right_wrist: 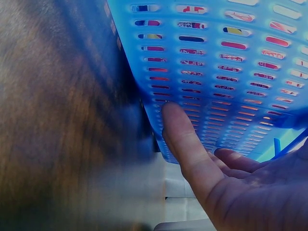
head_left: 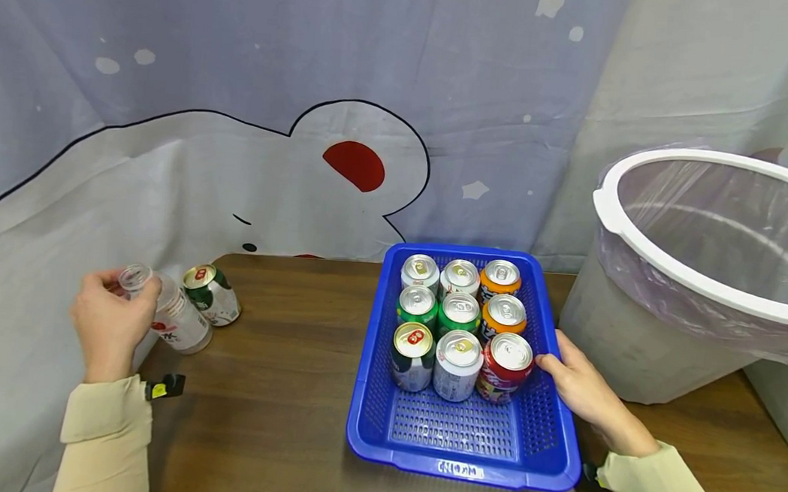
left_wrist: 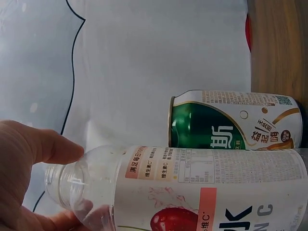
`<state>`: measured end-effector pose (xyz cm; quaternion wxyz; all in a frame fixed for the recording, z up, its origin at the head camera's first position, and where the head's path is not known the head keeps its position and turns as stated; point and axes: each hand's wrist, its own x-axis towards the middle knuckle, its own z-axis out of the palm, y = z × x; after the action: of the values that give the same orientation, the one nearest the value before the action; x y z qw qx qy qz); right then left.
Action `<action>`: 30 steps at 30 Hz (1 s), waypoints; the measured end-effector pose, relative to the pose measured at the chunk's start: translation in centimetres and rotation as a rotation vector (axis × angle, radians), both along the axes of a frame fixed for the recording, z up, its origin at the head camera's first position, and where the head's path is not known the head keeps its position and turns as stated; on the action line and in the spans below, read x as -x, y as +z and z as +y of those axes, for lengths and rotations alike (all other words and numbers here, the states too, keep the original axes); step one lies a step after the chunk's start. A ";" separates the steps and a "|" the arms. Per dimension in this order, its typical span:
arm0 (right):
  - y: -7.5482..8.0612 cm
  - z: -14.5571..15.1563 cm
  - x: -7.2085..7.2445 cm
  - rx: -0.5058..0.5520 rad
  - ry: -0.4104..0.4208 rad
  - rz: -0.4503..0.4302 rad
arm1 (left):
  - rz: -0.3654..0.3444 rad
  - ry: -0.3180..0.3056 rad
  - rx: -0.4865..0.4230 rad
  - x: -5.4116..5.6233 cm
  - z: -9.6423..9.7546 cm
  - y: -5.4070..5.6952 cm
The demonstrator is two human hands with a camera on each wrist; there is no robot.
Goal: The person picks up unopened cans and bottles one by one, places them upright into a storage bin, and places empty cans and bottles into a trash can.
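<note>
On the left of the head view, my left hand (head_left: 113, 315) grips a clear, capless plastic bottle (left_wrist: 98, 183) by its neck. The bottle's white label shows red cherries, and its base is low by the table. Right beside it stands a green and white drink can (left_wrist: 231, 120), partly behind the bottle in the left wrist view. My right hand (head_left: 585, 389) holds the right side of a blue plastic basket (head_left: 462, 468), thumb at the rim and fingers against the slotted outer wall (right_wrist: 216, 82). Several drink cans (head_left: 461, 310) stand upright in rows inside the basket.
A large grey bin (head_left: 623, 320) with a white rim and a clear plastic liner stands just right of the basket. Behind the brown wooden table (head_left: 275, 412) hangs a printed curtain (head_left: 277, 51), which also runs down the left side.
</note>
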<state>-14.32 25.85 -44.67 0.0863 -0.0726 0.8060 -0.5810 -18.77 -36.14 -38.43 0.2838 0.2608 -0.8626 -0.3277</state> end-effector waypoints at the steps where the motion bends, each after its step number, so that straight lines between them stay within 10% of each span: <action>1: 0.0 0.0 0.0 -0.001 0.006 0.007 | -0.006 -0.002 -0.001 -0.1 0.0 0.0; 18: 0.2 0.2 -1.1 -0.056 -0.021 -0.097 | -0.063 -0.069 0.047 -1.3 -0.1 -0.3; 30: 1.8 2.4 -4.4 -0.243 -0.157 0.282 | -0.041 -0.079 0.070 -1.9 0.6 0.3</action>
<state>-9.92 28.26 -42.91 -0.0646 -0.0793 0.8775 -0.4686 -16.91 -35.55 -38.16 0.2617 0.2230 -0.8888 -0.3029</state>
